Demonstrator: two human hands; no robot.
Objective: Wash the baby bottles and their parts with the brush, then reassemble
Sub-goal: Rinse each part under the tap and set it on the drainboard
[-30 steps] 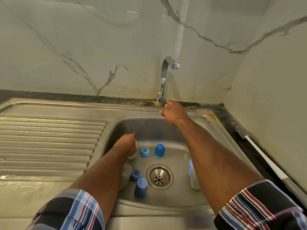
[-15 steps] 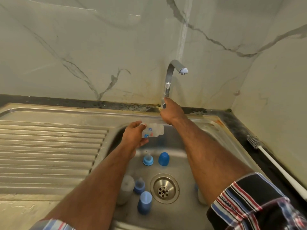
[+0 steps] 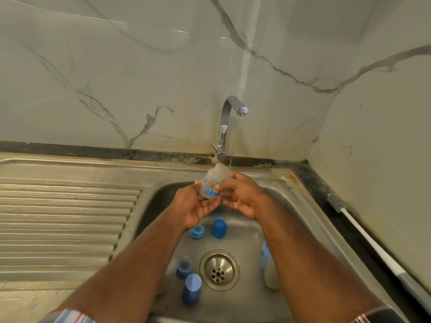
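A person stands at a steel sink (image 3: 310,206) with both hands raised under a running tap (image 3: 229,117). The left hand (image 3: 193,206) cradles a clear bottle (image 3: 213,183) from below, fingers curled round its base; the right hand (image 3: 242,194) pinches its side with thumb and fingertips. The bottle tilts, its far end just beside the thin stream of water and close under the tap's base. Loose in the basin lie blue caps and collars (image 3: 218,228) near the drain (image 3: 219,269), and a second bottle (image 3: 270,271) leans by the right wall, partly hidden by the forearm. The brush (image 3: 363,231) lies untouched on the dark surface (image 3: 314,180) to the right, against the wall. Risks, as I judge them: a wet bottle held this lightly could slip and drop onto the parts below, and water striking the tilted side may splash over the back rim. Reaching for the brush means freeing the right hand, leaving one wet grip. Room is tight at the back, between tap and basin edge; the ridged drainboard (image 3: 65,220) to the left offers wide open room for setting washed parts down.
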